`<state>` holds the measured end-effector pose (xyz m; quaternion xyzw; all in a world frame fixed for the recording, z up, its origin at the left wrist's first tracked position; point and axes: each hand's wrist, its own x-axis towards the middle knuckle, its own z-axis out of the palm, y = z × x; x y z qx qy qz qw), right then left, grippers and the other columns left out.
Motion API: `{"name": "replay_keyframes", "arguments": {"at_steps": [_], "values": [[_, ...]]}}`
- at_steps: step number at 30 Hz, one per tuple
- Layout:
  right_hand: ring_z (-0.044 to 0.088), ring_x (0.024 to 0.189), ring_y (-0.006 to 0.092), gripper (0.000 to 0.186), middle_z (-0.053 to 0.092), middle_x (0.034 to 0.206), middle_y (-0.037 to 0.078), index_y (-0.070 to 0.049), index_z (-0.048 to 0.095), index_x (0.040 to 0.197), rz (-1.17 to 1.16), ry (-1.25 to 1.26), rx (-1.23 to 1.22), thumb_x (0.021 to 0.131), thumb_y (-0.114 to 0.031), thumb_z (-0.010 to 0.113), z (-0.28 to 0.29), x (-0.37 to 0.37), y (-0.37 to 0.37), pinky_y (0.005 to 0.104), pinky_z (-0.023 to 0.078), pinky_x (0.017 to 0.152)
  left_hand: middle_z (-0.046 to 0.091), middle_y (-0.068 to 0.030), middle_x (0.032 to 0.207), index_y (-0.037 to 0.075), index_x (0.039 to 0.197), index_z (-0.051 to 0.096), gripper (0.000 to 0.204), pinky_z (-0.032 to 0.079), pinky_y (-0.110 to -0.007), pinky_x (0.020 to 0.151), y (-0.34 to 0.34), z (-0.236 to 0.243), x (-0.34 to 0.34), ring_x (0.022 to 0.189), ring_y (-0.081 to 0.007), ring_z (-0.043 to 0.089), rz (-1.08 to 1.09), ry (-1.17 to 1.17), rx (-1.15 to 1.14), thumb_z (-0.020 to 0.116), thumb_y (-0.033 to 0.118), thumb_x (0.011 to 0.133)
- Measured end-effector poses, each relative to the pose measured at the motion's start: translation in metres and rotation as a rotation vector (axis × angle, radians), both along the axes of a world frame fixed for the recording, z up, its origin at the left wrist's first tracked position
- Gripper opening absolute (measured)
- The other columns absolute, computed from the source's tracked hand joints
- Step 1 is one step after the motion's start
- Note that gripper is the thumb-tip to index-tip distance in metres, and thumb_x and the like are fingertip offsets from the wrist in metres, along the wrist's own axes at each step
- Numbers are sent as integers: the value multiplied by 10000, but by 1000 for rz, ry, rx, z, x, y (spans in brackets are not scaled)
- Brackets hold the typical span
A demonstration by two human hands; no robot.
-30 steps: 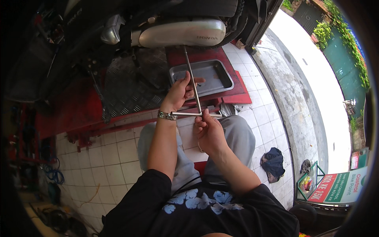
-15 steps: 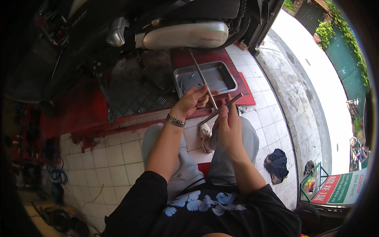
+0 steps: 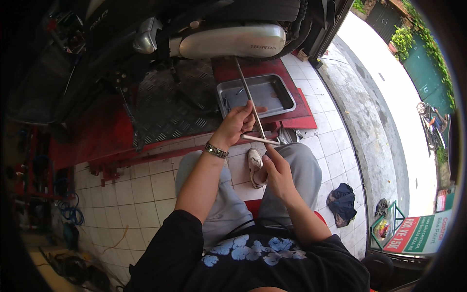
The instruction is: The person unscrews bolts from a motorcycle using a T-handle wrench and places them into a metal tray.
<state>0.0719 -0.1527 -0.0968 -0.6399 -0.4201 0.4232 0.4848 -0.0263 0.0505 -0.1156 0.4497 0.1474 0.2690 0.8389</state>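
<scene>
My left hand (image 3: 238, 122) is curled round the long thin shaft of a metal T-handle wrench (image 3: 244, 82), index finger stretched past it. The shaft slants up and away, its far end hidden below the silver engine-side cover (image 3: 233, 41) of a scooter (image 3: 112, 29). At the near end, the crossbar lies almost level, just above my knee. My right hand (image 3: 280, 175) is just below that crossbar, with its index finger extended at the bar and its thumb apart; it does not grip the wrench. The other right-hand fingers are partly hidden.
Behind the wrench, a metal tray (image 3: 291, 100) with a few small metal parts rests on a red work stand (image 3: 304, 114). Dark tread plate (image 3: 170, 112) covers part of the stand. A dark cloth (image 3: 341, 204) lies on the white tiles at right. Blue hose (image 3: 70, 212) coils at left.
The wrench's crossbar has turned from a steep slant to nearly level. My right hand has drawn slightly down towards me, while my left hand stays round the shaft. A motorbike has appeared on the street.
</scene>
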Motion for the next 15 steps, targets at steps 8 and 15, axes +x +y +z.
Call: {"name": "replay_keyframes", "arguments": {"at_steps": [8,15], "values": [[525,513,206,739,546,606,78,-29,240,1581,196,-173,267,901,-83,524,52,-15,6,324,446,573,330,96,608,-51,1246,642,658,247,-216,489,2,-5,4,523,-34,302,7,4,-12,506,548,1011],[626,607,313,787,619,650,148,24,194,1568,202,-292,8,847,-59,498,4,-20,0,391,505,657,318,96,606,-27,1246,651,640,249,-218,501,5,-6,2,532,-37,307,21,-37,-57,491,547,1016]]}}
